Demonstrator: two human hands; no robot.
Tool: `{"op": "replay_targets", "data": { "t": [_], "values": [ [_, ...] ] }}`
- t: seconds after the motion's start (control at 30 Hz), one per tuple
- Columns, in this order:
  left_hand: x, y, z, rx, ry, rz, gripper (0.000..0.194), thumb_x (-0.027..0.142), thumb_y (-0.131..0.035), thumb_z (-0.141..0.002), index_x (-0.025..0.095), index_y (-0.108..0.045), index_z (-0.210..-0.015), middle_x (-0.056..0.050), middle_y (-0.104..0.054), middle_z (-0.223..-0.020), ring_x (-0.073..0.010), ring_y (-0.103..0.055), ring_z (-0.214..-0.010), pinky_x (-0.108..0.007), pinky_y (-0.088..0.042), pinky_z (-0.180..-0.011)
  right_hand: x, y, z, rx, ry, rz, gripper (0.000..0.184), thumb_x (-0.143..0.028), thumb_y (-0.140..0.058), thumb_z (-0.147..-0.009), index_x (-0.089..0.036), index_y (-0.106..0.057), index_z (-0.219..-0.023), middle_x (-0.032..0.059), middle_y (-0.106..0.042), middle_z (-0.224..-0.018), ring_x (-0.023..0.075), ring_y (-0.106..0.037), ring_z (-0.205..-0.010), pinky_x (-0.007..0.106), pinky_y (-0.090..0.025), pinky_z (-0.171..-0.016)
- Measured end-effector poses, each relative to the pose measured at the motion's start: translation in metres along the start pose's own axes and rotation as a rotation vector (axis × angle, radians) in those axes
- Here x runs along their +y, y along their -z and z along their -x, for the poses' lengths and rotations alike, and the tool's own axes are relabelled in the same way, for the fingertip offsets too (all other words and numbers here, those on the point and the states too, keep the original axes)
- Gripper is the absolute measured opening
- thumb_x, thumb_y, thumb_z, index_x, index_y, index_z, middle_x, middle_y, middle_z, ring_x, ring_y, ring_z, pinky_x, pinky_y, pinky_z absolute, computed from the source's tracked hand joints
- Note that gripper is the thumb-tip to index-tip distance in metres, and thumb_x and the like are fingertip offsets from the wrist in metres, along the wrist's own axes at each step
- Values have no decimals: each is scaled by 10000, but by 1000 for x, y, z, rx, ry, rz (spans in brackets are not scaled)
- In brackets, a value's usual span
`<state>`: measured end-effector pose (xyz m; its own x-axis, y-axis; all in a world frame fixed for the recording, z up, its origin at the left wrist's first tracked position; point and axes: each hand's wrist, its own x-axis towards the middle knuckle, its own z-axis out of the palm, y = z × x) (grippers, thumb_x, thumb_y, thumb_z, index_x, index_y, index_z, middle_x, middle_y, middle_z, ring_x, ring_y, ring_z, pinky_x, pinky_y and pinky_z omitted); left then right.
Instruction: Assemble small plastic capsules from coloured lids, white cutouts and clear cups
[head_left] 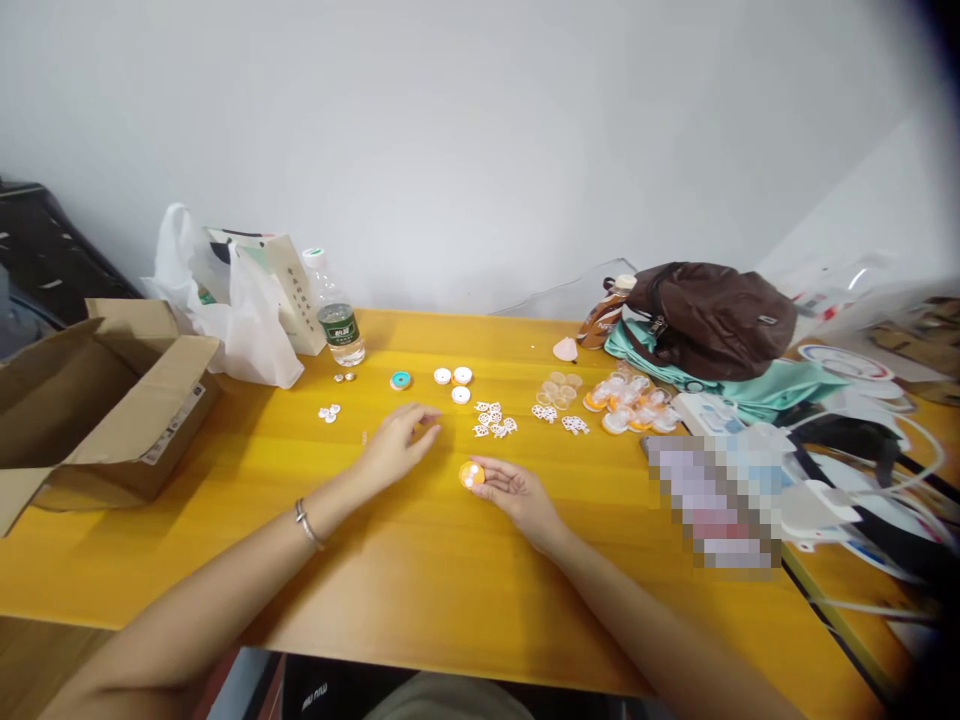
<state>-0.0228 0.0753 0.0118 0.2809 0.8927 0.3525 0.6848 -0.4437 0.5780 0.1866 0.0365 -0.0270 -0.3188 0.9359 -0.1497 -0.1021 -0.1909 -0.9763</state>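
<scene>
Between the thumb and fingers of my right hand (521, 500) is a small orange round case (471, 474) with white pieces on its face. My left hand (397, 446) is over the table to the left, its fingers apart and nothing seen in them. Beyond the hands lie white cut-out pieces (491, 420), three white round discs (460, 395) and a teal-centred disc (401, 380). Small white round pieces (328, 413) are left of my left hand. To the right are clear round covers (559, 390) and a pile of orange round cases (634, 402).
An open cardboard box (172, 440) stands at the left, with a white plastic bag (255, 330) and a water bottle (339, 320) behind it. At the right are a brown bag (720, 320), a drink bottle (604, 315), a blurred-out flat object (712, 510) and white cables (915, 480).
</scene>
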Motion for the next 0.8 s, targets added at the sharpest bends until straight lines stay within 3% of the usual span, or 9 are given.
{"op": "replay_targets", "data": {
  "t": [0.13, 0.23, 0.4, 0.53, 0.67, 0.73, 0.8],
  "values": [
    [-20, -2, -54, -57, -22, -157, 254, 130, -447, -780, 142, -545, -1014, -108, -569, -1015, -218, -511, -978, -362, -367, -907, 1, 0, 0, -13, -2, -3, 397, -284, -728, -589, -206, -636, -967, 27, -690, -852, 162, -642, -804, 381, -448, -890],
    [-34, -16, -85, -87, -2, -145, 204, 81, -450, -750, 135, -576, -901, -120, -574, -968, -227, -520, -949, -367, -366, -898, 3, 1, -1, -17, -5, 6, 402, -289, -728, -588, -209, -634, -970, 26, -689, -863, 161, -640, -812, 386, -443, -898],
    [-46, -36, -100, -73, 58, -57, 120, 121, -487, -751, 143, -591, -808, -107, -587, -887, -216, -541, -896, -352, -387, -866, 6, 2, -2, -31, 7, 14, 420, -312, -727, -585, -203, -631, -979, 32, -688, -858, 165, -641, -807, 394, -447, -890],
    [-40, -28, -89, -7, 129, 62, 201, 165, -491, -776, 137, -584, -951, -121, -588, -974, -222, -538, -975, -362, -397, -883, 6, 3, -2, -32, 4, 10, 414, -303, -731, -581, -202, -635, -970, 28, -689, -846, 161, -641, -797, 389, -448, -888],
    [-19, 3, -53, -50, 159, 293, 357, 240, -415, -849, 166, -454, -1196, -104, -599, -1053, -180, -590, -942, -320, -472, -822, 3, 4, 2, -37, 11, 9, 404, -290, -729, -587, -206, -635, -972, 23, -688, -838, 158, -641, -789, 384, -457, -879],
    [-6, 18, -28, -221, 196, 794, 375, 263, -400, -866, 200, -424, -1235, -99, -568, -1140, -190, -571, -1017, -334, -463, -873, -1, 5, 4, -41, 21, 12, 407, -293, -723, -596, -210, -630, -984, 24, -688, -844, 162, -640, -795, 386, -463, -875],
    [5, 26, -4, -285, 274, 1075, 363, 273, -450, -850, 200, -462, -1205, -105, -565, -1154, -208, -565, -1037, -336, -464, -892, -5, 5, 6, -38, 28, 16, 409, -296, -719, -603, -214, -627, -993, 26, -687, -857, 163, -639, -801, 383, -468, -871]
  ]
}}
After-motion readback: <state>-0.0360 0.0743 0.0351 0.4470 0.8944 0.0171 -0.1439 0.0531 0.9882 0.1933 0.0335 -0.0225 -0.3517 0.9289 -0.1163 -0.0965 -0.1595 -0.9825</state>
